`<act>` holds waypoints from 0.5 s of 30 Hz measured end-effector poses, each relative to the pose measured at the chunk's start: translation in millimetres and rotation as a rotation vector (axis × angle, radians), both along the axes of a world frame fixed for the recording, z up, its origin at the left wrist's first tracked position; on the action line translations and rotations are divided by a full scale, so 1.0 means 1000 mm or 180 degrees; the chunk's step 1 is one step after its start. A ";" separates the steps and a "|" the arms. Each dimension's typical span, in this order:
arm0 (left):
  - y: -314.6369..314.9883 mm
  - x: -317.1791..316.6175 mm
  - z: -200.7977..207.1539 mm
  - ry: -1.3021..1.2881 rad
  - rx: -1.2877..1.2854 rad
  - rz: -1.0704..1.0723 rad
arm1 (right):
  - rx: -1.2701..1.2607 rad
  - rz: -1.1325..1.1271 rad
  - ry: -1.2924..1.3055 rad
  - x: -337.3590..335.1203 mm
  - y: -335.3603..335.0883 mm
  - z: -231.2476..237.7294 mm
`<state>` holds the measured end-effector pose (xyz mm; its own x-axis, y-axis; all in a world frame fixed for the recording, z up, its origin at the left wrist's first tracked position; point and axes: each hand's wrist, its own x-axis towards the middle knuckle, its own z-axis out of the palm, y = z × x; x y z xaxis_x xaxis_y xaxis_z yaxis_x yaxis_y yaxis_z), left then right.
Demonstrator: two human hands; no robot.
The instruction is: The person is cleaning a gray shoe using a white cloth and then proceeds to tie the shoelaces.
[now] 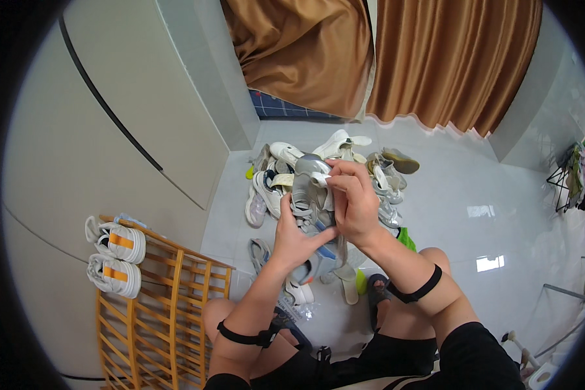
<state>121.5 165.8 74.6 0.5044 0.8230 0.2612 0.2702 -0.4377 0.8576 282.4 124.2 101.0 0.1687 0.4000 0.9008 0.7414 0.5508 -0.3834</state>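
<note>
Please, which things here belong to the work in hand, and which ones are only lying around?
Work in hand:
grey shoe, held by left hand and right hand
loose shoes on the floor
probably wooden rack with orange-patched shoes

Only around:
brown curtains
blue checked cloth

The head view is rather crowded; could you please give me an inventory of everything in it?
Held shoe: one, grey and white, centre.
Shoe pile: many, overlapping, mostly white and grey, centre.
Wooden rack: one, yellow-brown, lower left.
Rack shoes: two, white with orange panels, on the rack.
Cabinet-like panels: at least two, beige-grey, left.
Curtains: two, golden brown, top.
Checked cloth: one, dark blue, below the left curtain.
Floor: one, glossy pale grey, centre and right.
Green item: one, bright green, right of centre.
Right-edge items: several, mixed colours, too small to name.
Sandals: two, dark, lower centre.
Armbands: two, black, one per forearm.
Left grip: one, bare, on the held shoe.
Right grip: one, bare, likewise.
</note>
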 end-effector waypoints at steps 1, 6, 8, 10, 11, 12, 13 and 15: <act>0.003 -0.002 -0.009 -0.0486 -0.0454 -0.0212 | 0.0006 0.0012 0.0015 0.000 0.000 0.002; 0.018 -0.009 -0.030 -0.1927 -0.3016 -0.0981 | -0.0480 0.0232 0.0022 0.007 0.001 -0.006; 0.023 -0.013 -0.031 -0.1768 -0.3134 -0.1071 | -0.0398 0.0160 -0.0027 0.013 0.003 -0.006; 0.029 -0.020 -0.030 -0.2136 -0.2954 -0.1330 | -0.0310 0.0045 0.0351 0.021 0.002 -0.004; 0.032 -0.019 -0.030 -0.2249 -0.3072 -0.1409 | -0.0208 0.0009 0.0313 0.021 0.002 -0.003; 0.029 -0.018 -0.032 -0.2240 -0.3075 -0.1411 | -0.0207 0.0003 0.0320 0.021 0.001 -0.002; 0.022 -0.014 -0.023 -0.2159 -0.2557 -0.1291 | -0.0136 -0.0023 0.0599 0.023 -0.001 -0.002; 0.019 -0.011 -0.022 -0.2069 -0.2051 -0.1180 | -0.0017 0.0197 0.1382 0.016 -0.005 -0.006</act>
